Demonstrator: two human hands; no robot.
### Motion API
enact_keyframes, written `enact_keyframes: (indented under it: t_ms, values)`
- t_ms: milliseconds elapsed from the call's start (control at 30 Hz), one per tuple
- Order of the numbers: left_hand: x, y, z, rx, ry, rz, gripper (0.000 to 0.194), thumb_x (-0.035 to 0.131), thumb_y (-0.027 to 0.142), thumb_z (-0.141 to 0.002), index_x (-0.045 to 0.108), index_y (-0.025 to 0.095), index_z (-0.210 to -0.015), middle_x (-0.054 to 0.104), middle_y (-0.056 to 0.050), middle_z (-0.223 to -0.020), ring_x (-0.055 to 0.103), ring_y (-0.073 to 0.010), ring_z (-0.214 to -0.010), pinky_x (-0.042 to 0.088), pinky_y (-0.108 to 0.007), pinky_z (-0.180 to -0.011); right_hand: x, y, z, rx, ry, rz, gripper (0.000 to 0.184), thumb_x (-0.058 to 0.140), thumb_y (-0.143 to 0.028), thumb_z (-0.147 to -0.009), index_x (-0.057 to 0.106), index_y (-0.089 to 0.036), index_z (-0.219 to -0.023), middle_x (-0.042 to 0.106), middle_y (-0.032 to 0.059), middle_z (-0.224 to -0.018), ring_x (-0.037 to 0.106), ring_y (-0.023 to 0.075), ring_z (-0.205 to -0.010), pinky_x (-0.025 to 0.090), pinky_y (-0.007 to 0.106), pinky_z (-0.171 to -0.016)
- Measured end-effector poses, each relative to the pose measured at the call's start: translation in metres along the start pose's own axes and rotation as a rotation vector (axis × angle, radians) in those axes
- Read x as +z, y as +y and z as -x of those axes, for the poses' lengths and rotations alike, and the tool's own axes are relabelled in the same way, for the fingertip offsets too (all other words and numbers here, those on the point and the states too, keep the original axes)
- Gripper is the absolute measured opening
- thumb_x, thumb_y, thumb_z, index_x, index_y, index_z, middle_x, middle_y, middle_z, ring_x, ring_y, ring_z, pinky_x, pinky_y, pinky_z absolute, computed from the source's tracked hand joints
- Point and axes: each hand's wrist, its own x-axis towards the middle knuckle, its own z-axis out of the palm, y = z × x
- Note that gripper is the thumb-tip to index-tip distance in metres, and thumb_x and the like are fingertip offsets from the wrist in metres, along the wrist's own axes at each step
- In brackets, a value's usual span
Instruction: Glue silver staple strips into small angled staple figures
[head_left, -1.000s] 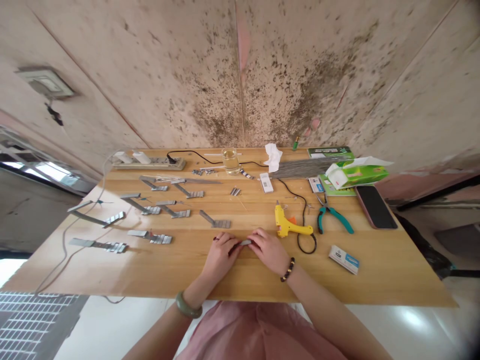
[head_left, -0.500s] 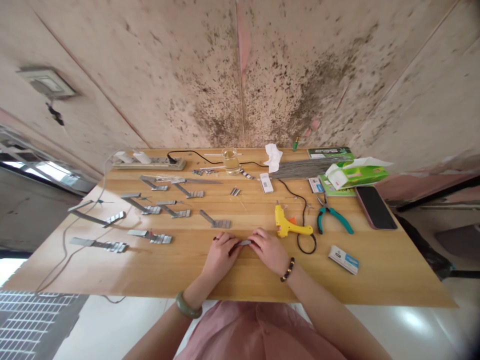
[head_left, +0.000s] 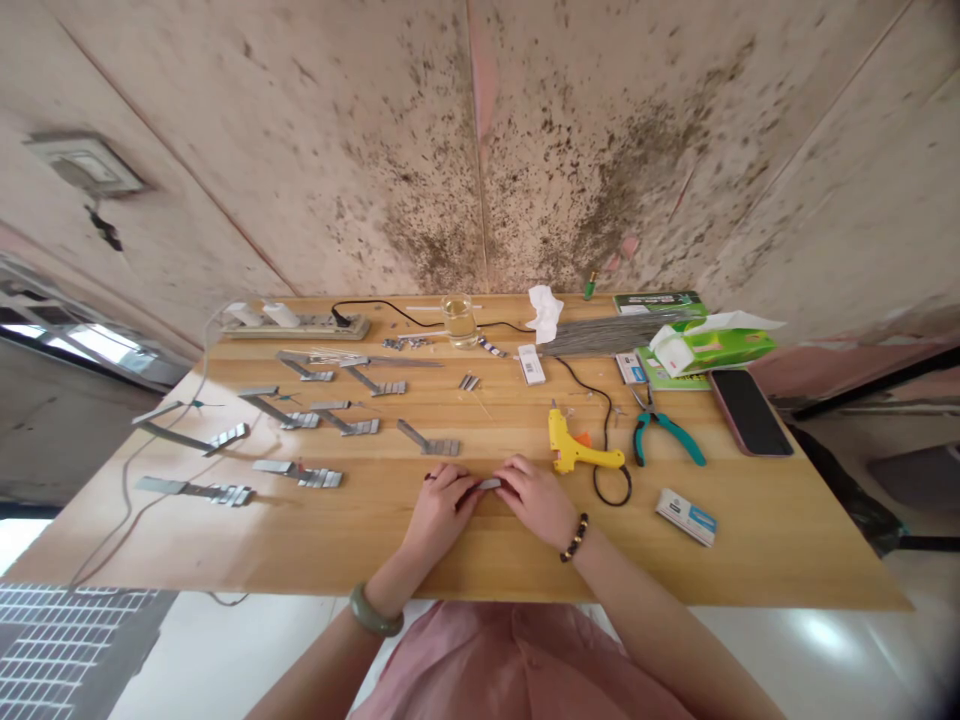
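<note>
Between my fingertips, just above the wooden tabletop or resting on it, is a small flat grey strip (head_left: 489,484). My left hand (head_left: 444,502) is closed on its left end, the fingers bent over it. The right end is pinched by my right hand (head_left: 538,500), which wears a dark beaded bracelet. My fingers cover both ends of the strip. Close beyond my left hand lies a bent grey piece with a banded end (head_left: 427,440). To the right of my right hand is a yellow glue gun (head_left: 581,450) with a black cord.
Several similar grey pieces (head_left: 300,415) lie at the left. A power strip (head_left: 300,326), a glass of liquid (head_left: 460,322) and a bundle of grey wires (head_left: 600,335) line the back. Teal-handled pliers (head_left: 667,435), a small box (head_left: 686,517) and a phone (head_left: 752,412) are at the right.
The strip is turned slightly, so more of its flat face shows. Both hands stay in nearly the same place, and the view has shifted a little.
</note>
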Motion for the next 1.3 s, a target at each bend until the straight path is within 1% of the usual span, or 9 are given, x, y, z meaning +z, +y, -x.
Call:
enact_keyframes:
  t_ms: [200,367,600,1067,1300]
  values:
    - [0.0003,-0.0005,-0.0005,0.015,-0.004,0.005,0.017,0.055,0.027,-0.089,0.070,0.019,-0.090,0.063,-0.006,-0.087,0.056,-0.0197,-0.084,0.046,-0.035,-0.076,0.0010,0.0014,0.0001,-0.003,-0.005,-0.001,0.014,0.055,-0.019,-0.091,0.064,-0.018,-0.102,0.059,0.0061,-0.104,0.061,0.0173,-0.091,0.052,0.031,-0.080]
    - [0.0004,-0.0006,-0.0010,0.020,-0.004,-0.009,0.017,0.055,0.027,-0.089,0.069,0.018,-0.094,0.063,-0.007,-0.088,0.055,-0.0203,-0.085,0.045,-0.035,-0.075,0.0006,0.0010,-0.0003,-0.004,-0.003,-0.009,0.013,0.056,-0.018,-0.090,0.064,-0.017,-0.099,0.059,0.0056,-0.102,0.061,0.0169,-0.090,0.052,0.030,-0.080]
    - [-0.0002,-0.0010,0.0002,0.014,-0.006,0.003,0.016,0.056,0.027,-0.089,0.070,0.019,-0.090,0.063,-0.007,-0.089,0.055,-0.0199,-0.086,0.045,-0.035,-0.076,0.0017,0.0018,0.0001,-0.002,-0.004,-0.006,0.014,0.055,-0.021,-0.091,0.064,-0.019,-0.102,0.059,0.0059,-0.104,0.061,0.0164,-0.091,0.051,0.029,-0.079]
    - [0.0002,-0.0015,0.0002,0.008,0.008,0.030,0.016,0.055,0.026,-0.088,0.070,0.020,-0.091,0.064,-0.007,-0.089,0.058,-0.0196,-0.085,0.047,-0.035,-0.076,0.0002,0.0012,-0.0014,0.000,-0.020,0.013,0.013,0.054,-0.018,-0.091,0.066,-0.018,-0.098,0.060,0.0058,-0.101,0.062,0.0159,-0.089,0.051,0.029,-0.079]
    - [0.0002,-0.0006,0.0001,0.018,-0.005,-0.002,0.017,0.056,0.027,-0.088,0.071,0.020,-0.092,0.064,-0.007,-0.089,0.057,-0.0202,-0.085,0.047,-0.036,-0.076,0.0014,0.0022,-0.0005,-0.003,-0.015,0.000,0.013,0.055,-0.018,-0.090,0.065,-0.018,-0.099,0.059,0.0053,-0.102,0.061,0.0162,-0.090,0.051,0.028,-0.080]
